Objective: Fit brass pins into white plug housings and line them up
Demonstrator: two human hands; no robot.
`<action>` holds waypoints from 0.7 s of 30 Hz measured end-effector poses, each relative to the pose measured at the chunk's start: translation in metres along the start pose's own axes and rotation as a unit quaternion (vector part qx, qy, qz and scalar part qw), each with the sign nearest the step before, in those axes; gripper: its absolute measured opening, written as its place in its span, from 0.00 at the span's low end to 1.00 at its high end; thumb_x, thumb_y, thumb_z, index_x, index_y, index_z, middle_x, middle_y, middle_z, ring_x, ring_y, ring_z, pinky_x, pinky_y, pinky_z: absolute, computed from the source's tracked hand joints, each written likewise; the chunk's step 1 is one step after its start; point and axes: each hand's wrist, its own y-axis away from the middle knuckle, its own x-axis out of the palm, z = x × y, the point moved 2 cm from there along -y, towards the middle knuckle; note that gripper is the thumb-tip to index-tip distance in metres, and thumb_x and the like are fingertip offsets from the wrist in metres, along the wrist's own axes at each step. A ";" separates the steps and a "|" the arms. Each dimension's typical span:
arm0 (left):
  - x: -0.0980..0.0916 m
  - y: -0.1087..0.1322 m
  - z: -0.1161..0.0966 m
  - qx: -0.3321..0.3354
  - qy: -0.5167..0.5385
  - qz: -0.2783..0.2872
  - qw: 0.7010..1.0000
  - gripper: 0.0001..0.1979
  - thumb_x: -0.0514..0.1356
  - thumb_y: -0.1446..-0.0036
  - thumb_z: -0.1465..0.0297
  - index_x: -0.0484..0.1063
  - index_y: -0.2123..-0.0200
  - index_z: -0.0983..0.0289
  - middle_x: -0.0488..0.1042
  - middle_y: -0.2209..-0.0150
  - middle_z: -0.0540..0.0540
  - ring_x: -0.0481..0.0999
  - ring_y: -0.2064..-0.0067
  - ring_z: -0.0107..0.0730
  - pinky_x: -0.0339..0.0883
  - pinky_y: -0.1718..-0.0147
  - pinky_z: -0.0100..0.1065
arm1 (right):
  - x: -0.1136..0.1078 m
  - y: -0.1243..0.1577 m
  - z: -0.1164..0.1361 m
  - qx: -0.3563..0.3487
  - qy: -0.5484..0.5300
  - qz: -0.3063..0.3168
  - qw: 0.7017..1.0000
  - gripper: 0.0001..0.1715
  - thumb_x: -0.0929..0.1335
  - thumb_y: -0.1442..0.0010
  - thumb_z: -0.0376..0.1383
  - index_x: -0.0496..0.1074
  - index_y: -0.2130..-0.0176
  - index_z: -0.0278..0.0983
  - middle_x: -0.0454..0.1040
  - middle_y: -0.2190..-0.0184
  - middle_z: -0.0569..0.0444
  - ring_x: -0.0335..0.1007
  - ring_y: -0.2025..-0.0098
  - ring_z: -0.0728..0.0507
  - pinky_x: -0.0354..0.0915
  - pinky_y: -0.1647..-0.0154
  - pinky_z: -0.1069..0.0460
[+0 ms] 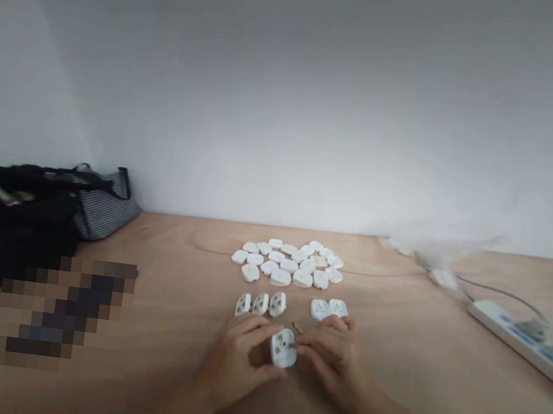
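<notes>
My left hand (236,356) grips a small white plug body (283,347) by its left side, its face with brass contacts turned up. My right hand (332,351) is pinched at the plug's right edge, fingers together. A tiny brass pin (296,328) lies on the wooden table (165,328) just beyond my fingers. Three white plug parts (260,304) stand in a row ahead on the left, two more (328,309) on the right. Further back lies a pile of several white plug covers (290,262).
A black and striped bag (28,217) sits at the back left against the wall. A blurred-out patch (64,312) covers something at the left. A white power strip (527,338) with its cable and a clear plastic bag (442,254) lie at the right.
</notes>
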 end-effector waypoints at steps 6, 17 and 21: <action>-0.002 0.000 -0.002 0.023 -0.010 -0.012 1.000 0.25 0.70 0.59 0.60 0.75 0.55 0.59 0.76 0.61 0.56 0.75 0.59 0.42 0.69 0.58 0.39 | 0.001 0.000 0.008 -0.027 0.052 -0.027 0.998 0.06 0.66 0.40 0.37 0.74 0.65 0.44 0.77 0.72 0.57 0.65 0.64 0.43 0.49 0.56 0.43; -0.001 0.001 -0.005 0.051 -0.038 -0.010 0.998 0.24 0.67 0.55 0.56 0.74 0.55 0.61 0.75 0.63 0.56 0.73 0.60 0.42 0.67 0.58 0.42 | 0.001 0.002 0.013 -0.088 0.113 -0.024 0.989 0.12 0.67 0.41 0.40 0.72 0.55 0.50 0.74 0.55 0.56 0.67 0.57 0.41 0.48 0.52 0.41; -0.001 0.002 -0.002 0.051 -0.018 -0.013 0.998 0.23 0.65 0.52 0.56 0.74 0.54 0.61 0.75 0.62 0.57 0.73 0.60 0.42 0.67 0.59 0.40 | -0.001 0.003 0.003 -0.064 0.078 -0.005 0.995 0.44 0.69 0.48 0.53 0.54 0.39 0.43 0.64 0.44 0.44 0.60 0.46 0.34 0.45 0.46 0.38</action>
